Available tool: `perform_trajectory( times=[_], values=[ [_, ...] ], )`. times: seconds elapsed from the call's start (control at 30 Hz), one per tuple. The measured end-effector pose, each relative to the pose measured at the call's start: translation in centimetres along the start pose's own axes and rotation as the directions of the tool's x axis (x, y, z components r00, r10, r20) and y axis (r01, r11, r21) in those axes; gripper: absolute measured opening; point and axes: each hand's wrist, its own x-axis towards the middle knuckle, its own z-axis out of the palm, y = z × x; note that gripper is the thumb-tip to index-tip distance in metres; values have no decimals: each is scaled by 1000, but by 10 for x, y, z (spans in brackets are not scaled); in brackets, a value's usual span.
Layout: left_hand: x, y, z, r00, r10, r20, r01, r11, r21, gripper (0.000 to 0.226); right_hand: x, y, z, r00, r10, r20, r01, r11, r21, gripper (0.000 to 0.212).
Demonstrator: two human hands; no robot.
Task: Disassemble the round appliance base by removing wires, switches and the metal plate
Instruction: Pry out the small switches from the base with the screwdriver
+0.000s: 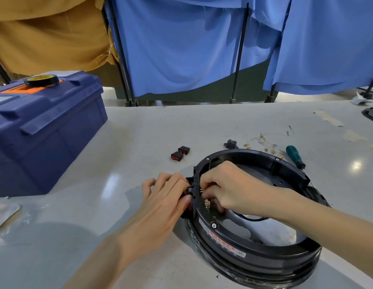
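**Switch extraction at the base rim**

A rocker switch (189,207) seated in the rim wall of the round appliance base (254,253) is pinched from outside by the left hand (166,197), thumb and forefinger pressed onto its black body. The right hand (229,184) is reached inside the rim, fingers curled together at the brass terminals (206,203) behind the wall, presumably so the switch can be pushed out while it is caught outside; what exactly is pinched there cannot be told. The base is lying open side up on the grey table (139,132), near the front edge, its metal plate (262,230) not yet removed. Laid aside beyond it: two removed switches (180,153), a black socket (230,144), loose wires with brass connectors (264,142), a green-handled screwdriver (295,157). At far left, a blue toolbox (41,130) is topped by a tape roll (41,80).
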Motion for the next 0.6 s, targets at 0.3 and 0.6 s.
perform_trajectory(
  times=[0.3,0.6],
  values=[
    [-1,4,1,999,-49,6,48,993,110,56,3,3,-9,991,-82,102,83,997,-4,11],
    [1,0,4,1000,9,-13,-9,998,-57,44,-2,11,-3,995,-52,85,32,973,228,12]
  ],
)
